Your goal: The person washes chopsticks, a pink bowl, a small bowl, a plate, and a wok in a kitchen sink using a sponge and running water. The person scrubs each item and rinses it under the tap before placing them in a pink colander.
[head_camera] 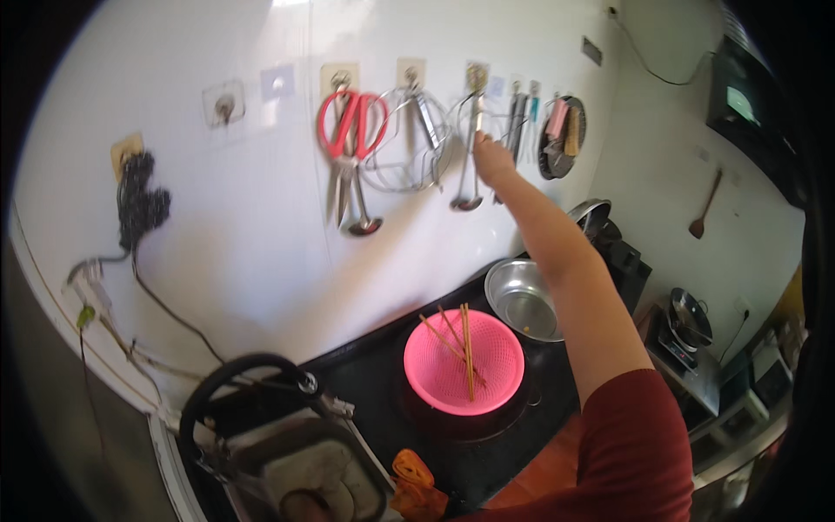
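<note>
My right hand [492,158] is raised at arm's length to the white wall, its fingers closed around the handle of a hanging kitchen utensil [479,112]. Below and beside the hand hang metal ladles [467,203]; which one belongs to the gripped handle is hard to tell. A wire rack [408,189] hangs just left of them. Farther left are red-handled scissors [352,130] and another ladle [365,226]. My left hand is out of view. On the black counter before me stands a pink plastic colander [417,385] with several wooden chopsticks [468,352] leaning in it.
A stainless steel basin [522,300] stands behind the colander, partly covered by my forearm. At lower left, a black hose-like faucet [215,385] arches by the sink [365,450]. An orange cloth-like item [417,492] lies at the sink's edge. A wok [688,316] sits at right.
</note>
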`<control>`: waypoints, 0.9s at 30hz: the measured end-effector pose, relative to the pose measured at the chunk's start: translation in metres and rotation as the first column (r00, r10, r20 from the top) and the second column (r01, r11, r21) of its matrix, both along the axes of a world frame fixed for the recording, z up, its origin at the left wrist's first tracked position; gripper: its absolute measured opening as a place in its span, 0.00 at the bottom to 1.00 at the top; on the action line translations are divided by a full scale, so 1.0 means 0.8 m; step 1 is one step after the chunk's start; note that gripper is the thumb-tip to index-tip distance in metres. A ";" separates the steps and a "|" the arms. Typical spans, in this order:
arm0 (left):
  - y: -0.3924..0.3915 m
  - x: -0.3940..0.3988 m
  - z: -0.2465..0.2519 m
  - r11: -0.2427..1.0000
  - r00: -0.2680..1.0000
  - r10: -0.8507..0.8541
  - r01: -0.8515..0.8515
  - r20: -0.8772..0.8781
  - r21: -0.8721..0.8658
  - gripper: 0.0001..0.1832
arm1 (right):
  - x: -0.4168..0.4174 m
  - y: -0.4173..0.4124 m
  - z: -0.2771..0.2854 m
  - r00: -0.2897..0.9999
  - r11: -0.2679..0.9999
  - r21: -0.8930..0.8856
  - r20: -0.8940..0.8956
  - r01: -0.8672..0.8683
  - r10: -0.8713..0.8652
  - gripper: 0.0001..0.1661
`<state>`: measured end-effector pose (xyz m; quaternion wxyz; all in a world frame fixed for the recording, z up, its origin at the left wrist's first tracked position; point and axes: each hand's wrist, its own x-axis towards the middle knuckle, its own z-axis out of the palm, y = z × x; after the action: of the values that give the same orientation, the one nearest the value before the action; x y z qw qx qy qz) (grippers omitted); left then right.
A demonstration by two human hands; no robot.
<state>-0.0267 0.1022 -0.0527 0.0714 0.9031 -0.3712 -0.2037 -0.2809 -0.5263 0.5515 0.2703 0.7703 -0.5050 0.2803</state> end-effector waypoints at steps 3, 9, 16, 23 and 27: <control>0.051 -0.006 -0.035 0.995 0.994 0.008 0.003 0.113 -0.102 0.28 | 0.035 -0.017 0.009 0.999 0.988 0.143 0.006 -0.052 0.052 0.17; -0.023 -0.035 0.096 0.991 0.995 -0.093 0.095 0.019 -0.091 0.13 | -0.060 0.005 -0.050 0.924 0.916 -0.199 -0.240 -0.348 0.299 0.36; -0.003 -0.031 0.134 0.993 0.990 -0.104 0.098 -0.098 -0.062 0.07 | 0.003 0.291 -0.161 0.677 0.693 0.156 -0.147 -0.704 0.721 0.33; 0.009 0.001 0.187 0.962 0.983 0.152 -0.170 -0.101 -0.215 0.09 | 0.052 0.492 -0.279 0.372 0.233 0.584 0.127 -0.777 0.920 0.29; 0.040 0.049 0.132 0.764 0.816 0.312 -0.520 -0.486 -0.382 0.10 | 0.135 0.575 -0.387 0.338 -0.031 0.646 0.438 -0.762 0.833 0.26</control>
<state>0.0124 0.1340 0.0532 0.4193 0.8533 -0.1740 -0.2564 -0.1730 -0.0659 0.2419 -0.2846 0.9532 -0.0187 0.1006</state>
